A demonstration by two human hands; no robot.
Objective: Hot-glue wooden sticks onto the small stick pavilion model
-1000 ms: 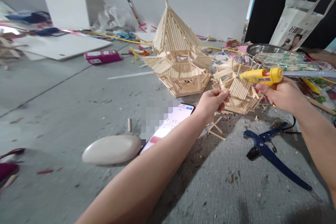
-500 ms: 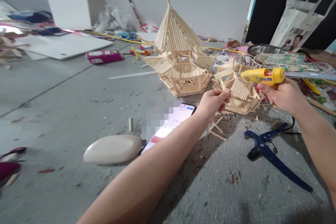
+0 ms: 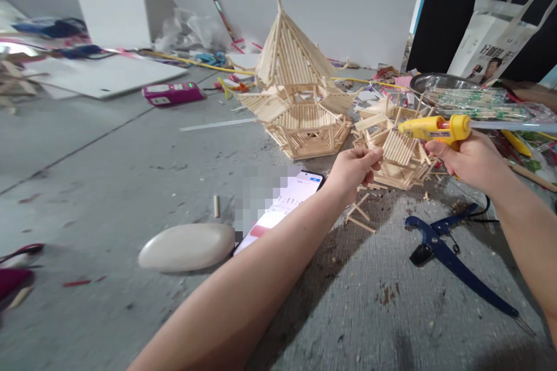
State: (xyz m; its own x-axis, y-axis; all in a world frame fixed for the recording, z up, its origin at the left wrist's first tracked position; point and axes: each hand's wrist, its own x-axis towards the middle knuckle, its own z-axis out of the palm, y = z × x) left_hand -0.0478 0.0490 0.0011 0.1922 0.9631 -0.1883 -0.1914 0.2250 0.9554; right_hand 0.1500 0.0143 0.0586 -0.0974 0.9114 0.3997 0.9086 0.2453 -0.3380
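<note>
My right hand [image 3: 467, 156] is wrapped round a yellow hot glue gun [image 3: 435, 127], its nozzle pointing left over the smaller wooden stick model [image 3: 400, 148]. A glue stick [image 3: 513, 126] juts out of the gun's back. At the near left side of that model, my left hand [image 3: 354, 169] is closed in a pinch; what lies between its fingertips is hidden. The small model has slanted roof panels of thin round sticks. Just behind and to the left stands a taller stick pavilion [image 3: 300, 87] with a pointed roof.
Blue cutting pliers [image 3: 452, 261] lie front right. Under my left forearm is a lit phone [image 3: 300, 188], beside a smooth white oval object [image 3: 187, 247]. Crossed loose sticks [image 3: 359, 214] lie near the small model. Bagged sticks [image 3: 470, 102] and a metal bowl [image 3: 448, 81] are back right.
The glue gun and my right hand have shifted very slightly left. My left hand keeps its pinch at the small model, and the other objects look unmoved.
</note>
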